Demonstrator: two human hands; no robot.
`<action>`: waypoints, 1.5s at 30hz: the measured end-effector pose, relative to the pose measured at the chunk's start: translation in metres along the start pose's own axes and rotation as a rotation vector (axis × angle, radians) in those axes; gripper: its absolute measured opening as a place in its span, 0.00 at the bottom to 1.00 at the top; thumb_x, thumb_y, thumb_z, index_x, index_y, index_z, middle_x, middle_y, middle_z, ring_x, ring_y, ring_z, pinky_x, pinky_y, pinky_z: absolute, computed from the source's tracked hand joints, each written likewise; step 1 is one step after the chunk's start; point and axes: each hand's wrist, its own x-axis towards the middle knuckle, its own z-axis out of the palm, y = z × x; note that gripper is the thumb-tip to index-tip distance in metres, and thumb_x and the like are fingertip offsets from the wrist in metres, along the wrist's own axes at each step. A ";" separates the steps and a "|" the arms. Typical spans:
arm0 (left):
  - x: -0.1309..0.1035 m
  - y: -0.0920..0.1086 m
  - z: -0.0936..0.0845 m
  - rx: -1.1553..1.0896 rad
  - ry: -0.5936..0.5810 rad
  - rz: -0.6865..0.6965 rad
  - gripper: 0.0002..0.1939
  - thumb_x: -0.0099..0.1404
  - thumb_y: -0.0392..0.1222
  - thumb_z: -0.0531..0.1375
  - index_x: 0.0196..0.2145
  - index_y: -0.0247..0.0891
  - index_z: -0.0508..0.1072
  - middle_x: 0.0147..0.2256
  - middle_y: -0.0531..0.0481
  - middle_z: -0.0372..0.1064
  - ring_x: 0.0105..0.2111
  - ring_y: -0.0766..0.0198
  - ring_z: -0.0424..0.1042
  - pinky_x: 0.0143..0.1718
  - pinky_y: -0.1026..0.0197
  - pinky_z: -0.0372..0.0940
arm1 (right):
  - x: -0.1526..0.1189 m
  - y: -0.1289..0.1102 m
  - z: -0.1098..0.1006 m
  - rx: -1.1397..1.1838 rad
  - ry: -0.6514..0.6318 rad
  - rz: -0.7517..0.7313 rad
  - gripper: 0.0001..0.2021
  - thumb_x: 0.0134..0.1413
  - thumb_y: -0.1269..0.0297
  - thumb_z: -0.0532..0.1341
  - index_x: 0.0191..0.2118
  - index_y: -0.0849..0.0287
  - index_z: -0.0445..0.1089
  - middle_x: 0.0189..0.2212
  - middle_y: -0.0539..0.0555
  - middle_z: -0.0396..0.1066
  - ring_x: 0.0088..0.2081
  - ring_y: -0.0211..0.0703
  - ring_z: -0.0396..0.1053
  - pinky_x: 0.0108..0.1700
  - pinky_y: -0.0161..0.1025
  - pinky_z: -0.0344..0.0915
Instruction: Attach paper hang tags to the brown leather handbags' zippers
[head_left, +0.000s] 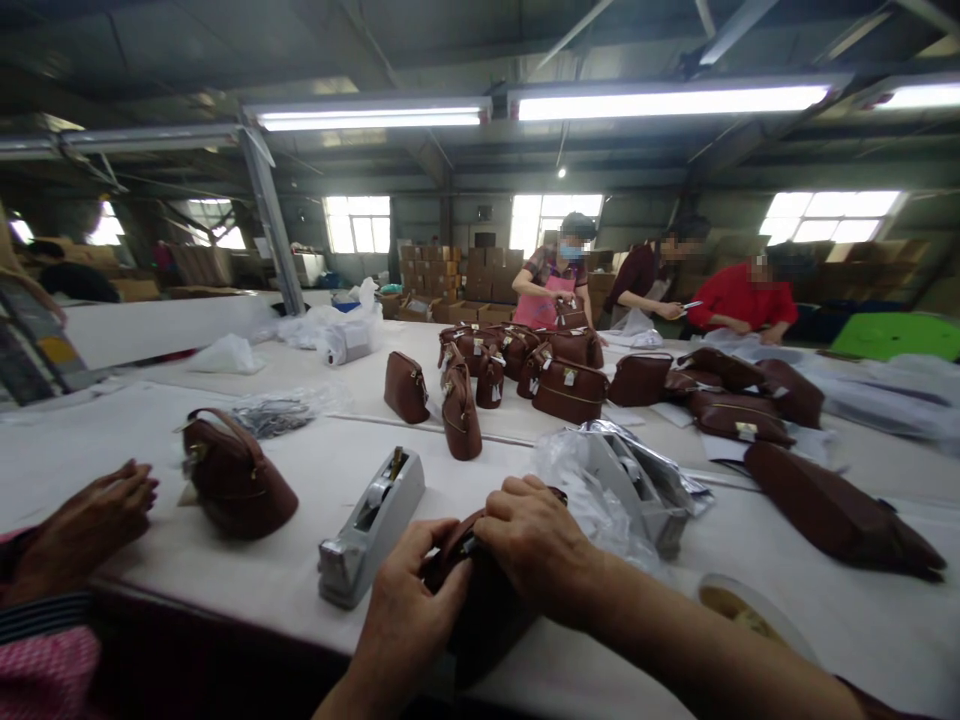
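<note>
A dark brown bag point(491, 620) stands at the table's front edge, partly covered by both hands. My left hand point(416, 590) pinches the bag's upper left side between thumb and fingers. Curled over its top is my right hand point(532, 540), its fingers closed on the upper part near a small metal piece. To the left of my left hand lies a grey tape dispenser point(375, 525). Behind my right hand, a second grey dispenser point(637, 490) sits among clear plastic and silver wrapping. The bag's lower part is in shadow.
Many brown bags point(570, 390) cover the white table point(330, 485). At the left, another person's hands point(97, 520) are near a brown bag point(236, 480). A roll of tape point(750, 610) lies right, beneath my forearm. Several people work across the table.
</note>
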 end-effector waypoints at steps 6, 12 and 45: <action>-0.003 -0.001 0.000 0.043 0.005 0.000 0.13 0.61 0.44 0.60 0.44 0.42 0.72 0.42 0.48 0.73 0.42 0.55 0.74 0.44 0.53 0.71 | -0.005 -0.004 -0.001 0.010 0.010 0.004 0.06 0.61 0.67 0.59 0.32 0.58 0.70 0.32 0.52 0.69 0.36 0.44 0.60 0.41 0.43 0.52; -0.004 -0.003 -0.001 0.019 -0.024 0.008 0.13 0.62 0.44 0.60 0.45 0.42 0.72 0.43 0.48 0.72 0.43 0.56 0.74 0.45 0.53 0.71 | -0.007 -0.008 -0.001 0.072 0.008 0.070 0.05 0.57 0.65 0.62 0.30 0.58 0.71 0.34 0.52 0.70 0.38 0.45 0.63 0.42 0.42 0.55; 0.034 0.022 -0.019 0.011 -0.337 0.108 0.09 0.63 0.40 0.59 0.27 0.41 0.76 0.36 0.49 0.72 0.39 0.60 0.71 0.43 0.60 0.65 | -0.023 0.006 0.010 0.278 0.309 -0.030 0.07 0.63 0.71 0.55 0.42 0.59 0.69 0.36 0.55 0.72 0.39 0.45 0.67 0.44 0.42 0.62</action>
